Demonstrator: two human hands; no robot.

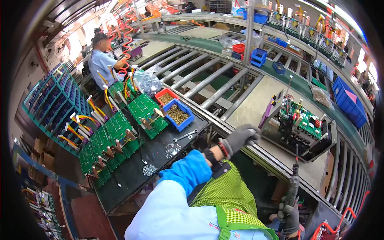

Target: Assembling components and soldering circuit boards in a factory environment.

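My left hand (241,139), in a grey glove with a red band and a dark strap at the wrist, is held over the near rail of the conveyor. Its fingers are curled; whatever they hold, if anything, is hidden. At the lower right my right hand (291,216), also gloved, grips a dark power screwdriver (293,186) whose bit points up toward the unit. An open metal chassis (306,138) with a green circuit board (306,120) and a purple side panel (271,111) sits on a pale board, just beyond my left hand.
On the black bench at left are green circuit boards (116,130), a red bin (165,97), a blue bin of screws (178,115), a wrench (185,136) and loose washers (173,151). Rollers (208,82) run behind. A co-worker (102,62) stands far left. A red coiled hose (332,228) hangs lower right.
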